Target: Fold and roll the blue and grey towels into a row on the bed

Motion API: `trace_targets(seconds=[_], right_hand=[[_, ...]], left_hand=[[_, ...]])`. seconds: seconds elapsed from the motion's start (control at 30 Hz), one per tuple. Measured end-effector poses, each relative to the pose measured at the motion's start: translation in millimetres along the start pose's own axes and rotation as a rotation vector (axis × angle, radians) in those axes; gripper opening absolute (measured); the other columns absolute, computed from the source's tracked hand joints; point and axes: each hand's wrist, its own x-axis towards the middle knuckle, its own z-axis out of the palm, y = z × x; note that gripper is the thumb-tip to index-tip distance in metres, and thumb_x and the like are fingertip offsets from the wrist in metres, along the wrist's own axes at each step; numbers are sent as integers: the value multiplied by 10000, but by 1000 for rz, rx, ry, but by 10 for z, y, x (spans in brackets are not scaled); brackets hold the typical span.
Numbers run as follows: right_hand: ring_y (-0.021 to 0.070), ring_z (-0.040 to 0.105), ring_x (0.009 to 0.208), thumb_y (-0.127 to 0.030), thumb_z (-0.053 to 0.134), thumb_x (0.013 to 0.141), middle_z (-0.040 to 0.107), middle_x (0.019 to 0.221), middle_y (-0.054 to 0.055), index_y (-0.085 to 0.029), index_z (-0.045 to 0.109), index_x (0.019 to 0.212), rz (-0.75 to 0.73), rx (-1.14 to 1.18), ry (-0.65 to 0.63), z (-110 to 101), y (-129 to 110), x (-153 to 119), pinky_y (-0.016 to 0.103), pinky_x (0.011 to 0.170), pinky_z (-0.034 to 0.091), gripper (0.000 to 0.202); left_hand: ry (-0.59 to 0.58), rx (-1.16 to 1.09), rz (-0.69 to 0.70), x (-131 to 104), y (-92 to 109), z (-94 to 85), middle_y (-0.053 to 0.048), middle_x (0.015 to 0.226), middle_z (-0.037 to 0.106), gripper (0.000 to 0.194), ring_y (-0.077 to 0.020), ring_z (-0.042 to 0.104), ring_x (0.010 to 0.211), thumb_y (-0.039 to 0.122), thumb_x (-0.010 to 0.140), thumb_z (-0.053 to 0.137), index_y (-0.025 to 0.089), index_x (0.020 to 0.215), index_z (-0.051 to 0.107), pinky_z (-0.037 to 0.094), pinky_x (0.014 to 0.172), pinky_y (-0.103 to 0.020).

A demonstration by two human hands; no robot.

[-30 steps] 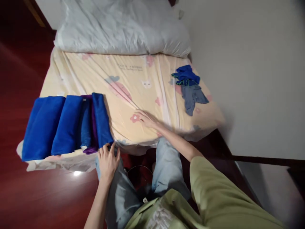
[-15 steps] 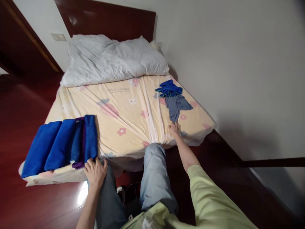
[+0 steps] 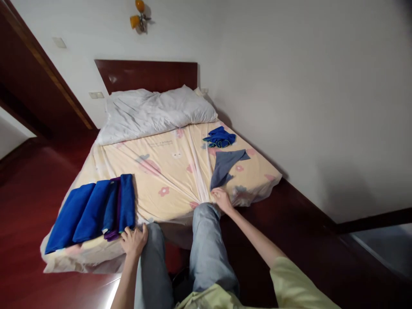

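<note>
The right hand pinches one grey cloth on the bed's near right; one blue cloth lies farther; the left hand, loosely spread, rests by five folded cloths, near left.

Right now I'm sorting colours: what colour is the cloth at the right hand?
The cloth is blue-grey, best seen in the head view.

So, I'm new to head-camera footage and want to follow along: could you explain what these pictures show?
No machine here: these are a person's bare hands, seen from a camera on their head, looking down. On the bed, folded cloths lie in a row at left, a blue cloth and a grey cloth at right, white bedding at the far end. The right hand pinches the grey cloth's near corner. The left hand is by the row's near end, with nothing visibly held.
</note>
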Motion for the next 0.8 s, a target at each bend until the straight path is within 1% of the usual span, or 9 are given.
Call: trace_targets(seconds=[0.07,0.13,0.23,0.3,0.33,0.4,0.5,0.63,0.8], right_hand=[[197,687,897,-237,627,872,746,888,74,-195,745,817,-48,135,-54,137,-399,-375,335,885,560,137],[179,679,868,-205,655,867,739,873,51,-204,741,812,-62,249,-127,297,-774,-752,312,858,546,102],[165,667,851,-180,653,874,722,865,32,-211,731,835,-16,359,-138,572,-1254,-1251,287,812,531,93],[173,655,891,-148,641,861,707,866,29,-212,718,835,16,377,-100,746,-1516,-1515,293,841,522,104],[176,647,899,-119,634,839,698,863,29,-210,707,824,31,375,-84,817,-1632,-1626,292,840,518,117],[179,634,901,-59,615,781,686,875,32,-204,679,802,55,375,-68,907,-1834,-1806,283,820,512,160],[173,626,884,-20,604,735,679,864,21,-206,629,793,16,393,-71,901,-2060,-1984,280,818,506,196],[163,625,876,-82,664,820,661,835,11,-216,572,791,-129,406,-54,707,-2237,-2101,301,848,514,165],[172,636,900,-126,712,866,683,813,9,-231,592,835,-329,408,-132,458,-2356,-2206,319,844,534,162]], left_hand=[[17,-50,29,-60,-10,-58,-271,1235,594,560,-421,573,1166,464,970,409,51,994,786,473,910,-491],[90,-155,136,-190,15,-146,-276,1311,577,471,-421,556,1217,391,952,458,55,1063,769,476,957,-527],[136,-490,521,-572,142,-311,-202,1411,565,458,-353,537,1305,254,869,564,141,1295,686,471,1070,-514],[29,-746,807,-910,258,-413,-132,1477,540,641,-287,509,1371,168,809,593,225,1448,574,454,1141,-462],[-27,-838,881,-1075,309,-457,-116,1507,519,707,-271,492,1395,134,791,591,250,1486,534,448,1159,-448],[-93,-968,916,-1345,367,-526,-119,1481,541,646,-256,516,1378,108,822,548,255,1450,570,457,1161,-439],[-123,-1051,855,-1538,302,-580,-134,1331,632,462,-265,613,1241,134,863,525,229,1290,675,527,1074,-433],[-108,-1063,806,-1597,29,-604,-101,1114,691,346,-243,671,1005,116,823,537,221,1105,707,584,886,-367],[-112,-1072,822,-1853,-192,-729,-74,996,673,238,-206,651,919,105,783,525,209,945,666,556,818,-304]])
